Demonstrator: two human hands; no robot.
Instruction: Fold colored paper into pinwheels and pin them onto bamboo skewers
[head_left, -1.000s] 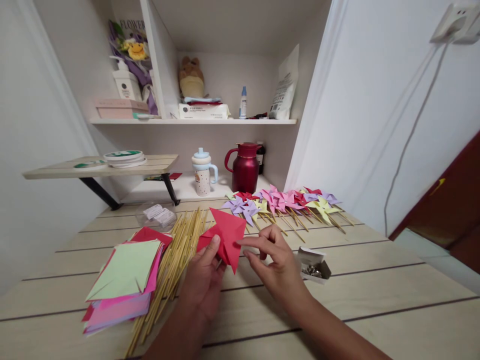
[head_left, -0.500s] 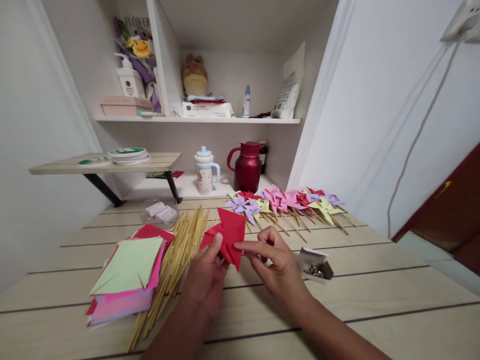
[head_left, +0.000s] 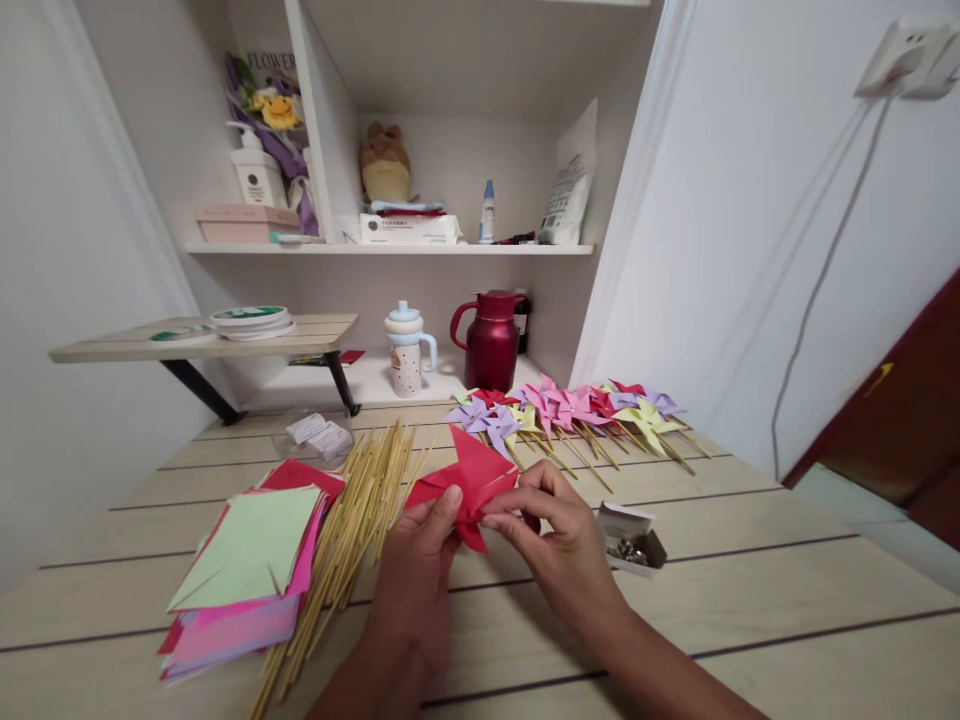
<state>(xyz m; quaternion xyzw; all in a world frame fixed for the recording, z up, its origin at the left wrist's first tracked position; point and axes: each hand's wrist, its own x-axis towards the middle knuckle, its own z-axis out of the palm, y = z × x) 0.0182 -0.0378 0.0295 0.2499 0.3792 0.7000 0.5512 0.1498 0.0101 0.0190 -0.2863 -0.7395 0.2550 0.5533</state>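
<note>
Both hands hold a red paper pinwheel [head_left: 469,478] above the wooden table [head_left: 750,590]. My left hand [head_left: 416,575] pinches its left side with the thumb on top. My right hand [head_left: 559,535] pinches a folded flap near its centre with thumb and forefinger. A bundle of wooden sticks [head_left: 345,535] lies just left of my hands. A stack of coloured paper squares [head_left: 244,565], light green on top, lies further left. A small open box of metal pins [head_left: 630,538] sits right of my right hand.
A row of finished pinwheels on sticks [head_left: 570,410] lies across the far table. Behind stand a red jug [head_left: 491,340], a lidded cup [head_left: 406,350], a clear plastic bag [head_left: 311,432] and shelves with bottles and boxes. A low side shelf [head_left: 202,335] is at left.
My right fingers have closed onto a flap of the red pinwheel and bent it toward the centre. The paper now lies flatter and slightly further right. My left hand kept its grip.
</note>
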